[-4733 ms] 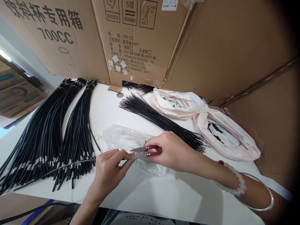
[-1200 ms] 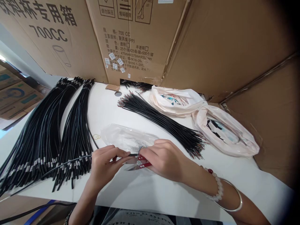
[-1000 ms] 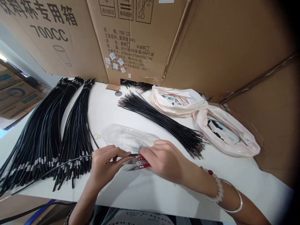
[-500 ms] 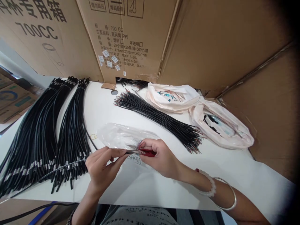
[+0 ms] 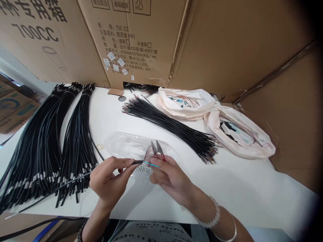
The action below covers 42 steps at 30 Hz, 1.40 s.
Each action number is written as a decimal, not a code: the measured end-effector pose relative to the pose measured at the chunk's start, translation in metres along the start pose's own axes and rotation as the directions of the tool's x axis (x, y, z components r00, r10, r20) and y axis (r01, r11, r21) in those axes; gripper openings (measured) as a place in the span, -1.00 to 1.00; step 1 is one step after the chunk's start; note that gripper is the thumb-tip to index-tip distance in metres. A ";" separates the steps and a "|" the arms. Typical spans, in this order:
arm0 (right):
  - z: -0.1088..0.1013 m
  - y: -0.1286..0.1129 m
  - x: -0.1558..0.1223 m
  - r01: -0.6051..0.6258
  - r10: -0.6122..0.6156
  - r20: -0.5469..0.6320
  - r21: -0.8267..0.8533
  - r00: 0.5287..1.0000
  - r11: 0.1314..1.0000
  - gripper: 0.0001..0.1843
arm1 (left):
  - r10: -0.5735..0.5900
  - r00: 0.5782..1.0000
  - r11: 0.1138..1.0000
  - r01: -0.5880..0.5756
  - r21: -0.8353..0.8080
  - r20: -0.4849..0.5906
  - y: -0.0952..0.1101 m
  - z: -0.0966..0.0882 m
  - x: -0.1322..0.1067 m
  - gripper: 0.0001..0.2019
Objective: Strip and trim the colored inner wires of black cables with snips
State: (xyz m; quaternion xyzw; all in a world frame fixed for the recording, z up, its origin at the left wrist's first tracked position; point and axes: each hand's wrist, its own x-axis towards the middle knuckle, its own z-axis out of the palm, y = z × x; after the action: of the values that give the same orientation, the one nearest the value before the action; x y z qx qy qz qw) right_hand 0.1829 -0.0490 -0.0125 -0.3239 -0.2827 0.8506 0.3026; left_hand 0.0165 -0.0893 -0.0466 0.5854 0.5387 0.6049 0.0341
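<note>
Cable (image 5: pixel 137 162) and red-handled scissors (image 5: pixel 158 153), in two hands above a white table (image 5: pixel 227 188).
The left hand (image 5: pixel 108 175) is clamped on the cable just short of its splayed end, above a clear bag (image 5: pixel 118 144); the right hand (image 5: pixel 173 178), apart from the left, grips the scissors, blades parted, and a blue strand (image 5: pixel 151 164) reaches it, though from here I can't tell whether it's pinched.

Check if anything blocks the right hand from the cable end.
Nothing visible does: the right hand is at the blue strand by the cable end. Its snips point away from the person; the clear bag lies beneath.
</note>
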 end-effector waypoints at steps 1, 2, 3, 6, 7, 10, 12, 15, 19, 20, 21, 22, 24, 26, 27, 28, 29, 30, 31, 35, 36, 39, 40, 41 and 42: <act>-0.001 0.003 -0.003 0.121 -0.133 -0.106 -0.113 0.985 0.986 -0.74 | -0.008 1.000 1.000 0.008 0.005 0.006 0.001 0.001 0.001 -0.84; -0.001 0.007 -0.005 0.235 -0.284 -0.188 -0.246 0.940 0.940 -0.79 | -0.004 1.000 1.000 0.004 0.011 0.009 0.001 0.001 0.003 -0.85; -0.001 0.010 -0.008 0.329 -0.431 -0.229 -0.375 0.873 0.866 -0.84 | 0.009 1.000 1.000 -0.010 0.018 0.009 0.002 0.002 0.004 -0.85; 0.003 0.024 -0.011 0.496 -0.700 -0.158 -0.599 0.696 0.629 -0.87 | 0.006 1.000 0.999 -0.006 0.034 0.011 0.004 0.004 0.005 -0.85; 0.004 0.028 -0.010 0.523 -0.733 -0.120 -0.625 0.670 0.580 -0.80 | -0.005 1.000 0.999 0.004 0.033 0.016 0.004 0.005 0.005 -0.84; 0.009 0.036 -0.005 0.556 -0.775 -0.063 -0.661 0.628 0.504 -0.72 | -0.014 0.999 1.000 0.014 0.015 0.034 0.005 0.007 0.003 -0.85; 0.011 0.038 -0.001 0.567 -0.798 -0.069 -0.667 0.599 0.483 -0.74 | -0.002 0.999 1.000 0.001 0.007 0.037 0.005 0.007 0.003 -0.85; 0.015 0.039 0.002 0.571 -0.811 -0.121 -0.650 0.573 0.501 -0.81 | 0.026 0.999 0.999 -0.026 0.020 0.028 0.005 0.008 0.003 -0.85; 0.021 0.038 0.007 0.506 -0.713 -0.311 -0.533 0.628 0.678 -0.94 | 0.143 0.990 0.985 -0.142 0.102 -0.010 0.004 0.008 0.005 -0.83; 0.022 0.037 0.008 0.478 -0.657 -0.359 -0.472 0.663 0.741 -0.92 | 0.207 0.978 0.969 -0.203 0.142 -0.014 0.003 0.009 0.005 -0.82; 0.023 0.035 0.008 0.447 -0.587 -0.395 -0.394 0.706 0.803 -0.86 | 0.281 0.960 0.943 -0.274 0.186 -0.010 0.003 0.009 0.005 -0.81; 0.023 0.032 0.008 0.408 -0.502 -0.416 -0.298 0.758 0.863 -0.79 | 0.354 0.935 0.911 -0.345 0.227 0.002 0.002 0.009 0.005 -0.80; 0.020 0.026 0.005 0.283 -0.283 -0.381 -0.059 0.880 0.957 -0.59 | 0.456 0.889 0.847 -0.451 0.282 0.051 0.002 0.009 0.005 -0.77; 0.015 0.021 -0.002 0.097 -0.060 -0.258 0.133 0.964 0.986 -0.48 | 0.477 0.874 0.828 -0.482 0.287 0.091 0.002 0.009 0.006 -0.76; 0.012 0.019 -0.006 0.025 0.010 -0.205 0.164 0.979 0.986 -0.51 | 0.465 0.879 0.832 -0.473 0.289 0.100 0.001 0.009 0.007 -0.77; 0.008 0.018 -0.011 -0.003 0.029 -0.186 0.140 0.982 0.990 -0.59 | 0.447 0.888 0.841 -0.457 0.290 0.106 0.001 0.009 0.008 -0.79; 0.005 0.018 -0.015 0.022 -0.010 -0.209 0.055 0.978 0.998 -0.67 | 0.419 0.901 0.854 -0.432 0.290 0.108 0.000 0.009 0.009 -0.81; 0.000 0.019 -0.019 0.092 -0.114 -0.268 -0.093 0.957 0.991 -0.75 | 0.388 0.914 0.869 -0.405 0.284 0.114 0.000 0.009 0.011 -0.82; -0.004 0.019 -0.022 0.189 -0.283 -0.321 -0.294 0.904 0.937 -0.83 | 0.359 0.925 0.884 -0.380 0.273 0.125 -0.001 0.008 0.013 -0.82; -0.019 0.016 -0.022 0.439 -0.848 0.157 -0.893 0.506 0.097 -0.72 | 0.303 0.939 0.916 -0.334 0.221 0.166 -0.002 0.006 0.017 -0.84; -0.022 0.015 -0.020 0.464 -0.824 0.326 -0.881 0.464 -0.088 -0.62 | 0.302 0.938 0.916 -0.335 0.219 0.171 -0.001 0.006 0.017 -0.84; -0.025 0.010 -0.009 0.476 -0.712 0.551 -0.812 0.435 -0.337 -0.51 | 0.298 0.935 0.915 -0.337 0.222 0.190 0.000 0.006 0.016 -0.86; -0.025 0.010 -0.005 0.461 -0.704 0.577 -0.800 0.413 -0.385 -0.53 | 0.300 0.934 0.914 -0.340 0.221 0.197 0.001 0.006 0.015 -0.87; -0.025 0.011 -0.003 0.440 -0.700 0.600 -0.788 0.388 -0.431 -0.55 | 0.300 0.932 0.913 -0.342 0.221 0.202 0.001 0.006 0.015 -0.88; -0.025 0.011 -0.001 0.423 -0.695 0.620 -0.775 0.363 -0.471 -0.58 | 0.300 0.931 0.912 -0.344 0.223 0.207 0.001 0.006 0.015 -0.89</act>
State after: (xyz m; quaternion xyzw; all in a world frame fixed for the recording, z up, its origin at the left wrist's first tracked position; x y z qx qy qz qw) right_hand 0.1979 -0.0497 -0.0355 -0.2929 -0.8467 0.0421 0.4421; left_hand 0.0171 -0.0762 -0.0373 0.7148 0.5031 0.4761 -0.0965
